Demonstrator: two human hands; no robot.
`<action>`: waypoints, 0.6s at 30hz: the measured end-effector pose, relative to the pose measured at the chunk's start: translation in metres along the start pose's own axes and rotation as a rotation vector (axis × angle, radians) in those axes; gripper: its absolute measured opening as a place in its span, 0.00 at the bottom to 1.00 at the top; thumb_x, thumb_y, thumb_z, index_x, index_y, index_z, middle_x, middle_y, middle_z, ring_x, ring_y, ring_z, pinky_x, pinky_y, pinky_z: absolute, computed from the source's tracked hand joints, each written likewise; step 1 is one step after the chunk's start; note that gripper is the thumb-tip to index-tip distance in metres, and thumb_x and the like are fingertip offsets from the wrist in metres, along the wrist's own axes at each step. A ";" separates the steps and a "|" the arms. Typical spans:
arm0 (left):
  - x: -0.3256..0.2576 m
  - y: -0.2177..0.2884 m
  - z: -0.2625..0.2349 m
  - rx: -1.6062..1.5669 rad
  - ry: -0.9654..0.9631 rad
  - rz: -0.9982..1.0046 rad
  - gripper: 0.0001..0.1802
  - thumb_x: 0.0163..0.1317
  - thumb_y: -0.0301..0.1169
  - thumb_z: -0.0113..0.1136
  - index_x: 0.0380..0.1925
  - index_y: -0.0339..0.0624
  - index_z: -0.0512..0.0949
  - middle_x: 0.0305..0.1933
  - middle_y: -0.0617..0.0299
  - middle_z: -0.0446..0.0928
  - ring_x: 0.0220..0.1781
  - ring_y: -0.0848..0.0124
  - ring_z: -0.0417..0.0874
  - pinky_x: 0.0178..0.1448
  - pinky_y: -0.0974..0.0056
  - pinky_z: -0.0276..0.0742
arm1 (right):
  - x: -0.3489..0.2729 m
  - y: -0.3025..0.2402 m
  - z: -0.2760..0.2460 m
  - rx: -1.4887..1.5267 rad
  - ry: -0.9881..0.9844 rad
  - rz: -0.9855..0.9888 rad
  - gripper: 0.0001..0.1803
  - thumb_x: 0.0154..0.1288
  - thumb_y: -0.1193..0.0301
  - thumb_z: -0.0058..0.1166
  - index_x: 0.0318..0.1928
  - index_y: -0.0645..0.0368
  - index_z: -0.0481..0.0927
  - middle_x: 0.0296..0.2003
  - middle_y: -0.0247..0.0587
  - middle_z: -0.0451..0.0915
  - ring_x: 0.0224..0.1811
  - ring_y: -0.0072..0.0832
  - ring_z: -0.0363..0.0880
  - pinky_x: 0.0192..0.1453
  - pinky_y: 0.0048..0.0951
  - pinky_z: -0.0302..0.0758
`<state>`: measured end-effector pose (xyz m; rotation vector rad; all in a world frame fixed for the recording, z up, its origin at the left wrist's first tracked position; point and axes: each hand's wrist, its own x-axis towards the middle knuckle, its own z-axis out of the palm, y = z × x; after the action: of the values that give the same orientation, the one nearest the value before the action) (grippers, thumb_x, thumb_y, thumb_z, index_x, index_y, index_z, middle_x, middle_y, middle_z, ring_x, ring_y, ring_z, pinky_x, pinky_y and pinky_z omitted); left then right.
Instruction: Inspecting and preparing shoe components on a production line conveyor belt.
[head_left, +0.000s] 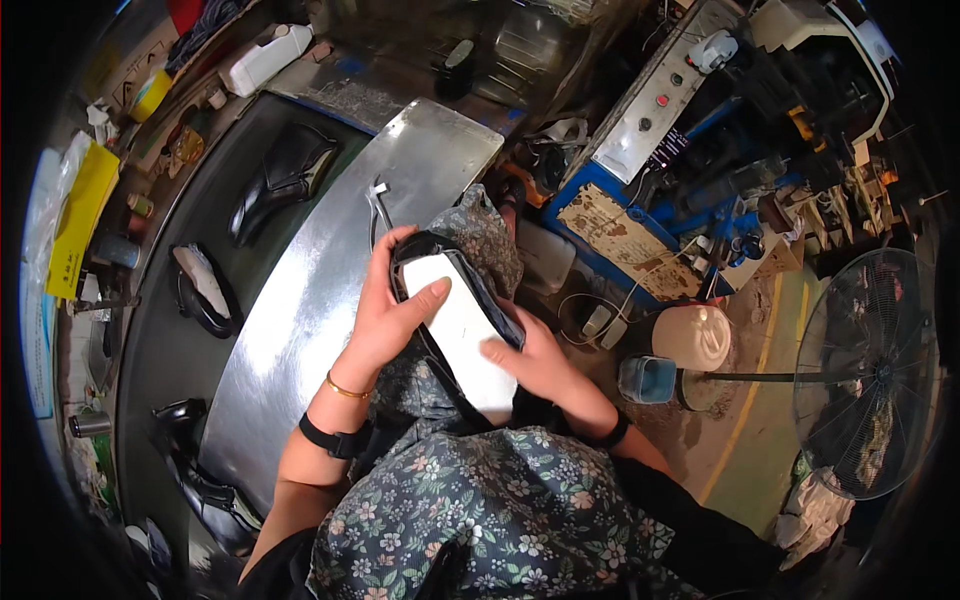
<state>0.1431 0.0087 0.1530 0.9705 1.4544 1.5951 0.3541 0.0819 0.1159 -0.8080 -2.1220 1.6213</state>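
Over my lap I hold a black shoe upper [478, 288] with its bottom turned up, and a white insole [460, 335] fills that side. My left hand [392, 305] wraps round the far left edge, its thumb pressed on the white face. From the right, my right hand [545, 365] grips the other edge, with its thumb on the insole too. Just beyond my left hand, a metal hand tool [377, 198] with a small head lies at the edge of the metal table [300, 290]. Its lower part is hidden behind my hand.
On the left, a dark conveyor belt [150, 345] carries a black ankle boot [285, 175] and several other black shoes [205, 290]. A blue machine [625, 235] with a button panel stands ahead right. A floor fan [870, 375], buckets [690, 338] and loose cables flank my right side.
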 end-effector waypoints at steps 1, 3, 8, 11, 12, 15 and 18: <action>-0.001 0.000 0.000 -0.021 -0.017 -0.026 0.35 0.58 0.28 0.69 0.62 0.40 0.61 0.50 0.63 0.74 0.50 0.75 0.75 0.56 0.68 0.73 | -0.007 -0.003 -0.003 0.031 -0.028 0.030 0.31 0.71 0.65 0.52 0.68 0.68 0.61 0.58 0.48 0.75 0.60 0.29 0.73 0.64 0.31 0.68; 0.000 0.001 0.002 -0.013 -0.027 -0.031 0.35 0.58 0.28 0.69 0.63 0.40 0.61 0.50 0.63 0.74 0.51 0.74 0.75 0.56 0.68 0.72 | -0.017 -0.005 -0.009 0.089 -0.042 0.064 0.31 0.72 0.66 0.51 0.69 0.68 0.60 0.60 0.49 0.74 0.62 0.29 0.72 0.65 0.31 0.67; 0.000 0.003 0.005 0.004 -0.104 -0.050 0.36 0.58 0.30 0.69 0.64 0.41 0.62 0.55 0.62 0.72 0.55 0.73 0.73 0.61 0.67 0.69 | -0.034 -0.001 -0.014 0.238 -0.067 -0.018 0.30 0.73 0.74 0.45 0.72 0.67 0.56 0.66 0.47 0.68 0.68 0.28 0.66 0.70 0.30 0.62; -0.002 0.001 0.005 -0.026 -0.120 -0.026 0.37 0.58 0.31 0.69 0.65 0.41 0.61 0.60 0.61 0.70 0.58 0.73 0.71 0.63 0.66 0.67 | -0.039 -0.001 -0.024 0.164 -0.140 -0.034 0.31 0.72 0.75 0.46 0.72 0.67 0.56 0.67 0.47 0.67 0.68 0.27 0.65 0.71 0.31 0.60; -0.001 0.000 0.005 -0.022 -0.115 -0.024 0.37 0.58 0.31 0.69 0.65 0.41 0.61 0.60 0.61 0.70 0.58 0.73 0.71 0.63 0.66 0.67 | -0.036 -0.001 -0.029 0.194 -0.113 -0.021 0.31 0.72 0.75 0.46 0.72 0.67 0.56 0.67 0.47 0.67 0.68 0.27 0.65 0.71 0.31 0.60; 0.001 -0.002 0.005 0.011 -0.093 0.019 0.36 0.59 0.28 0.68 0.64 0.41 0.60 0.53 0.62 0.72 0.54 0.72 0.73 0.61 0.66 0.70 | -0.013 0.006 -0.031 0.576 -0.167 0.262 0.29 0.70 0.73 0.48 0.70 0.67 0.61 0.65 0.45 0.69 0.66 0.30 0.68 0.71 0.32 0.63; 0.001 -0.001 0.006 -0.078 -0.122 -0.089 0.36 0.58 0.29 0.68 0.65 0.43 0.61 0.59 0.61 0.70 0.58 0.72 0.72 0.63 0.66 0.68 | 0.022 0.020 -0.002 0.865 0.140 0.392 0.28 0.78 0.57 0.35 0.66 0.67 0.66 0.56 0.41 0.75 0.60 0.28 0.73 0.65 0.26 0.68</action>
<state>0.1486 0.0120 0.1527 0.9290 1.3245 1.4902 0.3426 0.1006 0.0964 -0.9977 -0.9990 2.3081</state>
